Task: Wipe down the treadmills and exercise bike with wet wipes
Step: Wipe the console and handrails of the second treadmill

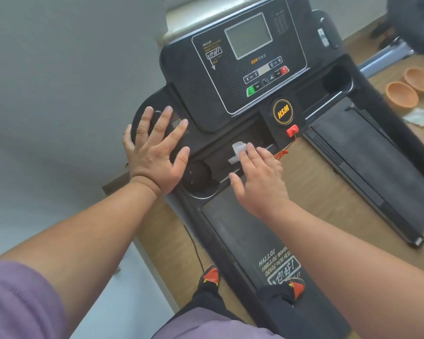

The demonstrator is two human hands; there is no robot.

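Black HSM treadmill console [242, 69] tilts in frame, its long axis running from lower left to upper right; grey display screen [249, 35] faces the camera, button rows below it. Black running belt [250, 236] extends from under the console toward the bottom right, printed greeting text near the feet.

Small crumpled white wet wipe [239, 151] lies on the console's lower tray ledge, just left of the red safety key [292, 130] and its red cord. Right hand [260, 179] lies palm down, fingers nearly straight, fingertips pressing the wipe onto the ledge; thumb spread out to the left, not curled round anything. Left hand [154, 152] is flat and splayed wide on the console's rounded left wing, holding nothing, heel of the palm beside the round cup holder [196, 178]. Both forearms reach forward, bare, purple sleeve at lower left.

Grey wall close on the left. Second black treadmill [377, 167] sits right, a strip of wood floor between the two. Two orange bowls [409, 86] and a white crumpled wipe [419, 116] lie on the floor farther right.
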